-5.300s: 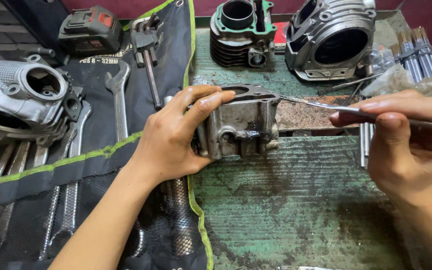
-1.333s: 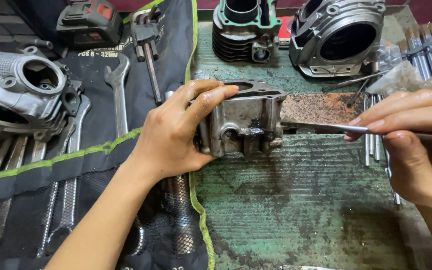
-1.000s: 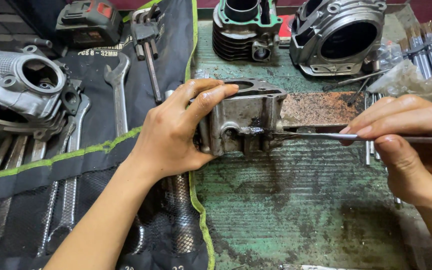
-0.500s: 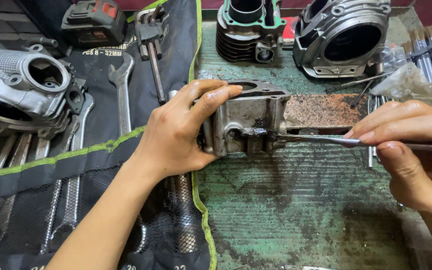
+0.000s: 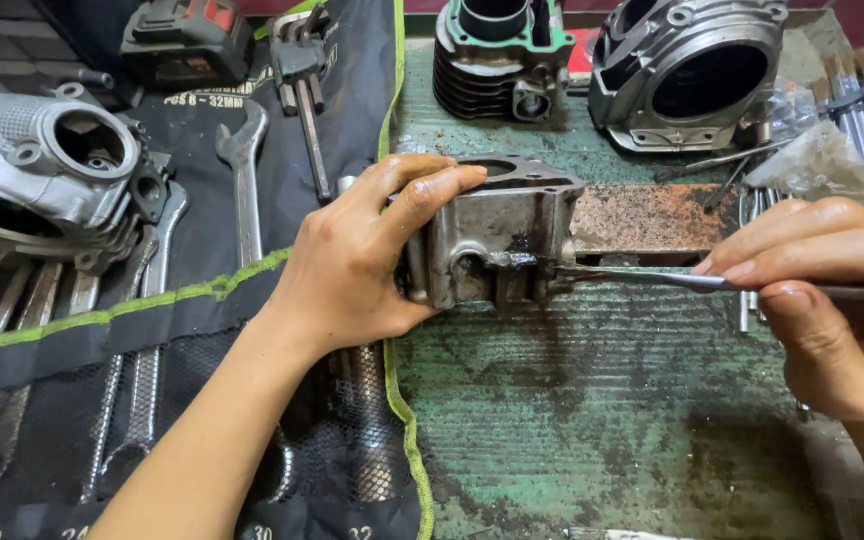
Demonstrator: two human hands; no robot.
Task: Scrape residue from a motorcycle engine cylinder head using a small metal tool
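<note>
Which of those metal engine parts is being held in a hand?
The grimy grey block at centre, gripped by the left hand; the other three sit untouched.

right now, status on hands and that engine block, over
Left hand clamps engine block on bench. Right hand holds thin pick, tip at block's side. Nothing in the way.

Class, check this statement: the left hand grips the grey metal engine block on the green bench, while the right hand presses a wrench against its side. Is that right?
Not quite. In the head view the right hand holds a thin metal pick, not a wrench, with its tip against the engine block. The wrenches lie in the tool roll. The left hand does grip the block on the green bench.
</note>
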